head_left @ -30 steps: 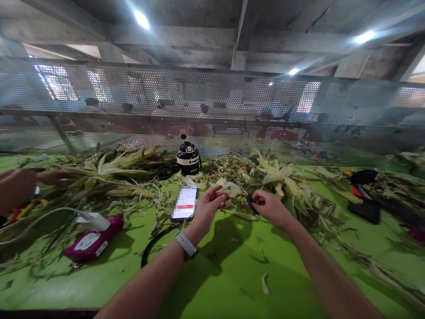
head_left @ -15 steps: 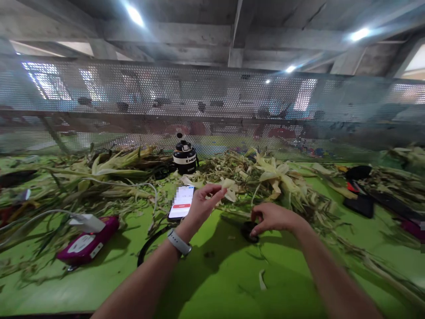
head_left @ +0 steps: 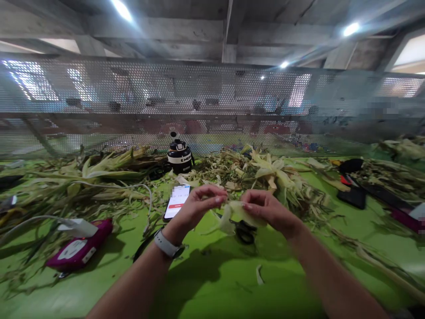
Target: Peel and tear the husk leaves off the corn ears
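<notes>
Between my hands, over the green tabletop, is a pale strip of corn husk [head_left: 227, 220]. My right hand [head_left: 270, 212] pinches its right part between thumb and fingers. Also in a pinch, my left hand [head_left: 202, 204] has its fingertips at the husk's upper left end, and it wears a grey-banded watch [head_left: 166, 244]. Black-handled scissors [head_left: 245, 233] lie on the table just below the husk, partly hidden by it. A phone [head_left: 177, 202] with a lit screen lies by my left wrist.
A black-and-white bottle [head_left: 179, 158] stands behind the phone. Heaps of corn husks [head_left: 262, 166] spread along a perforated metal screen [head_left: 212, 102]. At left is a purple box [head_left: 81, 248] with a white charger [head_left: 79, 227] and cable. A dark phone-like slab [head_left: 352, 195] lies right.
My right hand has let go of the scissors and risen to grip the husk. The husk piece is now stretched between both hands. The view has shifted slightly right.
</notes>
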Demonstrator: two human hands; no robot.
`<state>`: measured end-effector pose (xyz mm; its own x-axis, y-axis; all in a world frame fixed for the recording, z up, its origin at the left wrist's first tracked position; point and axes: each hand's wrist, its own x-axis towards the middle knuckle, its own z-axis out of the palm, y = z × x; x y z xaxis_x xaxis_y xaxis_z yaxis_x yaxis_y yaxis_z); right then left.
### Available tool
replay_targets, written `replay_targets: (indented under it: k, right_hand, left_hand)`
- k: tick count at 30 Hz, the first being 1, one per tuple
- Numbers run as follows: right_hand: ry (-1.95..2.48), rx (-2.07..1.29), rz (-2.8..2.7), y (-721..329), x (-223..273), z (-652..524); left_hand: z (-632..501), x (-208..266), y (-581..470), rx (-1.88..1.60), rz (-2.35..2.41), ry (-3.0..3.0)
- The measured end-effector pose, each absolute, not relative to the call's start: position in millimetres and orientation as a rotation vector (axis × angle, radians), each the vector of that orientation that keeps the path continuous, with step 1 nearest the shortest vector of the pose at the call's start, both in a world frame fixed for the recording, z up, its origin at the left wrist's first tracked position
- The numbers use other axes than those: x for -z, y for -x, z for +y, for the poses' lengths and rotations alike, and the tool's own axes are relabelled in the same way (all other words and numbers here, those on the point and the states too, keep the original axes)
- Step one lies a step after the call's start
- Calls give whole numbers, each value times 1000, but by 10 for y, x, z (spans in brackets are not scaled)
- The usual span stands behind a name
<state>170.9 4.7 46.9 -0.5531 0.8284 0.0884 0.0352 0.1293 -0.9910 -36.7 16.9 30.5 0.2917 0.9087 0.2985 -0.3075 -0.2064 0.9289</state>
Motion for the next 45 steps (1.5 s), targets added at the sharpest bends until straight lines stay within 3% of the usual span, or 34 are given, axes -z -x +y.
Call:
replay_targets:
  k: [4,8,13,26,30,39,45]
  right_hand:
    - [841,-1450,-1645,-1781,-567,14]
    - [1045,-1069,-1857,-1747,-602,89]
    - [1077,-663,-1917,-1696,-469,167]
    - [986,-208,-2098,-1557,-210,242]
    - [1005,-133,-2163,-1587,-198,244]
    - [1077,-121,-2102,-1599,-259,230]
    - [1113,-460,-2110,-1591,-244,272]
  left_hand:
    - [290,-237,341,-1581,817,-1152]
    - [342,-208,382,-1804,1384,-1461]
    - [233,-248,340,-1581,1325,-1847]
    - [339,-21,210,-1233,813,-1230]
    - [315,-18,222,-1102,756,-1165]
    - [333,-2,206,-1158,781,-1105]
    - [328,-36,229,-1190,646,-962]
